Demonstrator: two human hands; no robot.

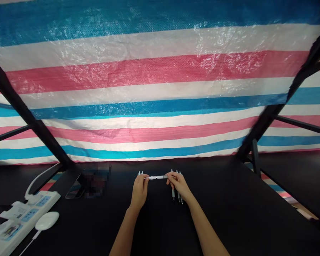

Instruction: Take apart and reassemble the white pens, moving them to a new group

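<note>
My left hand and my right hand both pinch a white-and-grey retractable pen, which lies level in the air between them. Under my right hand, several similar pens lie side by side on the black table, their tips pointing away from me and partly hidden by my fingers. Behind my left hand, the ends of one or two more pens show; the rest is hidden by that hand.
A white power strip with plugs and a round white corded device sit at the front left. A dark tablet or phone, partly blurred, lies further back. Black frame bars and a striped tarpaulin stand behind the table.
</note>
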